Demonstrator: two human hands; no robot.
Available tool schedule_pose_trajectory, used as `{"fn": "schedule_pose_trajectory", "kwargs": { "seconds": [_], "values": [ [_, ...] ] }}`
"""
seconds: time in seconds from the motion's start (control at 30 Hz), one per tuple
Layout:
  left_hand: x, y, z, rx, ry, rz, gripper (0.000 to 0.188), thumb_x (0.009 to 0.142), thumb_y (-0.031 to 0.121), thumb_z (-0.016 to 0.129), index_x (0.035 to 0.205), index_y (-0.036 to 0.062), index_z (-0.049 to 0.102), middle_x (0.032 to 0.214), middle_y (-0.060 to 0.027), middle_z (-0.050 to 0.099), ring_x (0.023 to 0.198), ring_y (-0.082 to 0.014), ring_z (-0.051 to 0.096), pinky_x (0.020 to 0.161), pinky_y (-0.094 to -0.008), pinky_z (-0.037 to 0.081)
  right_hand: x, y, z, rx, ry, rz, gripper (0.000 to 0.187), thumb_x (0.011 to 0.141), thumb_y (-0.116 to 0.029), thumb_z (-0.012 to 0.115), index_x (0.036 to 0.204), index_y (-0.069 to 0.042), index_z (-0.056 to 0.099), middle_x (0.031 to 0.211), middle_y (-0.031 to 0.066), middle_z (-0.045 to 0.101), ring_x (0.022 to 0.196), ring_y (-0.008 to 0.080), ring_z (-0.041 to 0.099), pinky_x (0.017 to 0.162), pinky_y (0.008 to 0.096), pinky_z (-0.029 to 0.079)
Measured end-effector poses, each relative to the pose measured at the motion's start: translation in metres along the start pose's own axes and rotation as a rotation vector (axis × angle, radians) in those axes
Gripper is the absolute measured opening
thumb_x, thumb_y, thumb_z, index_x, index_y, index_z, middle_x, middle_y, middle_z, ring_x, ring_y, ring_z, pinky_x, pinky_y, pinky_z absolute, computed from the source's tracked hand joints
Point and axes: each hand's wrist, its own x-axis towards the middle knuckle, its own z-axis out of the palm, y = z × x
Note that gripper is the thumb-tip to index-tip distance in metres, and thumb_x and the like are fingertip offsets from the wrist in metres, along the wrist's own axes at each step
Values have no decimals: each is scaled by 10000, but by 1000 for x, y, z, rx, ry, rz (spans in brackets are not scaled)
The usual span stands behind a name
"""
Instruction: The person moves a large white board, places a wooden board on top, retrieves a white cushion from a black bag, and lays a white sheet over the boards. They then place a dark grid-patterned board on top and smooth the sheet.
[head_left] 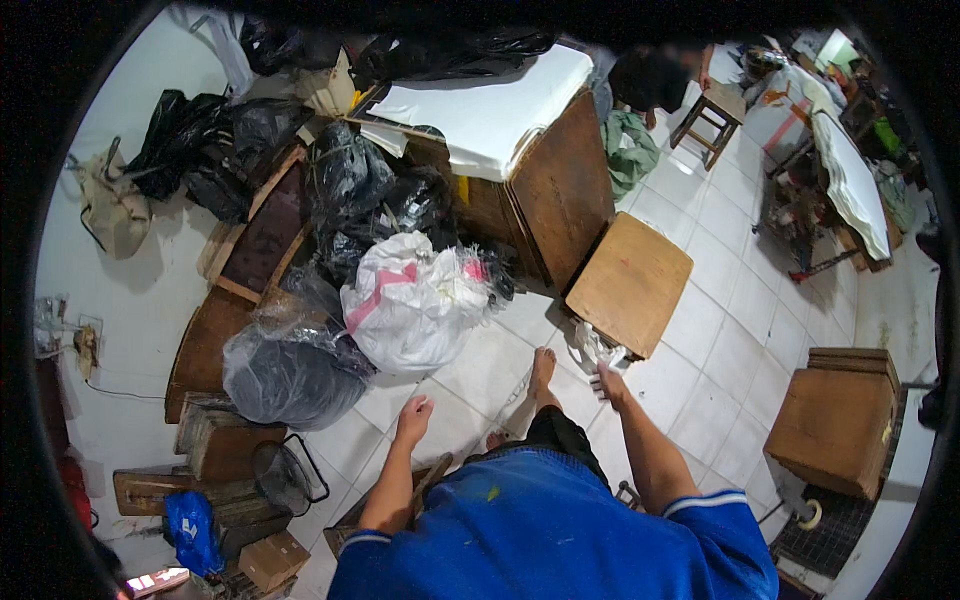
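flr (735, 355): wht tile | L wall (135, 320): wht | bk stool (726, 98): prob. wd

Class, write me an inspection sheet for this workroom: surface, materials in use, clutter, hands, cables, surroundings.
Surface: white tiled floor, with visible joint lines.
Materials: crumpled white material at the near edge of a brown square-topped stack.
Clutter: white sack with a pink stripe; black plastic bags; dark bundle in clear plastic.
Hands: left hand apart from the sack, nothing visible in it; right hand at the crumpled white material, grip unclear.
Cables: thin dark cable along the left wall.
Surroundings: another person near a wooden stool; white sheets stacked beyond the sack.
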Motion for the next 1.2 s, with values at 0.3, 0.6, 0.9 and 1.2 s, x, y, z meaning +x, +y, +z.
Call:
{"fn": "schedule_pose_trajectory", "kwargs": {
  "seconds": [0.3, 0.6, 0.9, 1.2],
  "values": [
    [-92, 28, 29, 44, 5, -326, 378, 936, 373, 606, 1049, 13, 628, 788, -68, 607, 688, -164, 607, 659, -335, 511, 245, -365, 67, 147, 128, -447, 788, 986, -586, 383, 1400, 81, 446, 1445, 283, 449, 1370, 395, 399, 1131, 411, 295],
    [-103, 94, 71, -203, 60, -639, 438, 962, 337, 615, 1232, -5, 573, 988, -91, 646, 935, -198, 643, 806, -331, 531, 315, -471, 159, 109, 356, -206, 809, 967, -637, 341, 1570, -131, 158, 1589, 219, 178, 1437, 431, 229, 1140, 569, 239],
    [6, 190, 52, -75, 75, -471, 430, 991, 269, 541, 1265, -61, 531, 1042, -153, 673, 917, -196, 629, 824, -338, 502, 283, -482, 142, -223, 527, -400, 683, 1002, -491, 404, 1556, -155, 190, 1527, 224, 265, 1362, 419, 323, 1091, 554, 295],
    [21, 224, 54, -18, 14, -396, 556, 978, 333, 587, 1300, -110, 491, 1118, -153, 671, 986, -197, 647, 870, -314, 512, 245, -499, 88, -595, 615, -689, 797, 890, -240, 615, 1540, -91, 177, 1512, 263, 276, 1284, 446, 397, 1024, 538, 372]
  ]
}}
